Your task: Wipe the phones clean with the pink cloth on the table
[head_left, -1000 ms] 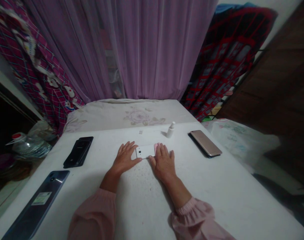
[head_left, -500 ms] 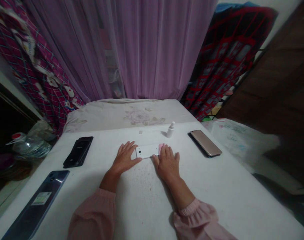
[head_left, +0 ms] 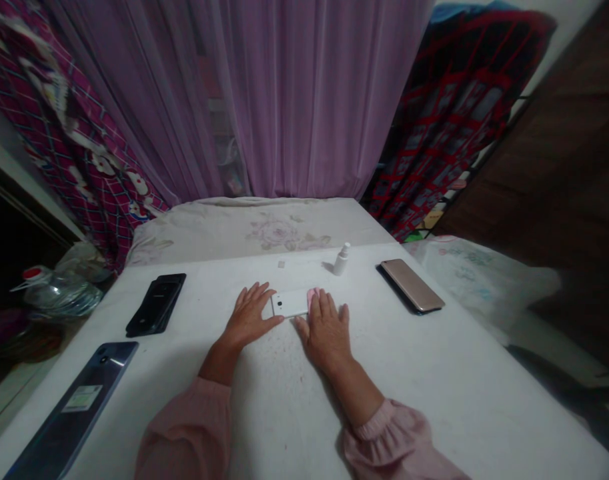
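The half-curled left hand (head_left: pixel 245 319) held a long white phone (head_left: pixel 293 304); the flat right hand (head_left: pixel 329 328) held soft pink cloth (head_left: pixel 311 293) against it; wiping looked unfinished.

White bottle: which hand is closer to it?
Right. The right hand is on the person's side of the white bottle, not touching it; the left hand is farther away, to the left.

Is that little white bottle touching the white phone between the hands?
Apart. The head view plainly shows a stretch of white tabletop between the white bottle and the white phone.
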`<state>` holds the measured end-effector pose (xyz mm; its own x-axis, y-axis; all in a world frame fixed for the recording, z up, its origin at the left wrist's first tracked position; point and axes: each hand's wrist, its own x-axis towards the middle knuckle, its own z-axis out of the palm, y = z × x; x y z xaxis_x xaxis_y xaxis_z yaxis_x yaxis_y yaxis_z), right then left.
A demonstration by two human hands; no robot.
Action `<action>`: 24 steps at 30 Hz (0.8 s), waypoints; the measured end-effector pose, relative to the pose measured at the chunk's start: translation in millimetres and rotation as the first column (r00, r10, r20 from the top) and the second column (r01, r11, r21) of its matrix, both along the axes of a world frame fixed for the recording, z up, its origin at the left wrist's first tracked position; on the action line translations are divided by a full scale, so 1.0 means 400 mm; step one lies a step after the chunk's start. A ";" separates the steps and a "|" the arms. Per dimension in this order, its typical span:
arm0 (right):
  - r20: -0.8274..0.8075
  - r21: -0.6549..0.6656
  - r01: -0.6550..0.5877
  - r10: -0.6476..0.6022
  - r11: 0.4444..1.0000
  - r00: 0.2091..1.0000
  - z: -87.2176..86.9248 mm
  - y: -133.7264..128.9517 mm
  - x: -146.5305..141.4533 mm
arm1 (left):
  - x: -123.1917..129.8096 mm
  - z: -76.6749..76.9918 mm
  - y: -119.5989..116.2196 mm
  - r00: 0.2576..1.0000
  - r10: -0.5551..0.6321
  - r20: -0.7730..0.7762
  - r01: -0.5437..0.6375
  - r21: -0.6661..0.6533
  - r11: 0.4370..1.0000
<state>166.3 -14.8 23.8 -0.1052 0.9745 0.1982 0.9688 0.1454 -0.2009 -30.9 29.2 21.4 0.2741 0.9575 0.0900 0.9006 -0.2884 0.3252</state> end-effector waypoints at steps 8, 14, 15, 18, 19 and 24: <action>-0.009 0.043 -0.093 0.093 0.995 0.996 -0.007 -0.002 -0.019 | 0.008 0.014 -0.004 1.000 0.011 -0.019 -0.011 -0.026 1.000; -0.030 0.029 -0.137 0.138 0.990 0.990 -0.003 0.005 -0.024 | 0.011 0.019 -0.005 0.999 0.010 -0.039 -0.012 -0.037 0.999; -0.029 0.018 -0.097 0.098 0.995 0.995 0.000 0.012 -0.014 | 0.011 0.020 -0.005 0.999 0.010 -0.041 -0.012 -0.044 0.999; -0.024 -0.009 0.017 -0.017 1.000 1.000 0.010 0.038 0.013 | 0.015 0.026 -0.006 0.999 0.010 -0.047 -0.013 -0.062 0.998; -0.022 -0.010 0.039 -0.039 0.999 0.999 0.013 0.044 0.017 | 0.016 0.027 -0.007 0.999 0.012 -0.048 -0.015 -0.066 0.998; -0.035 0.009 -0.046 0.046 0.999 0.998 0.022 0.049 -0.009 | 0.014 0.020 -0.006 0.999 0.010 -0.034 -0.012 -0.053 0.999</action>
<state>162.9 4.8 32.5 -0.1427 0.9672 0.2101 0.9534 0.1913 -0.2334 -25.4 26.7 29.4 0.2657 0.9636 0.0296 0.9141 -0.2615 0.3098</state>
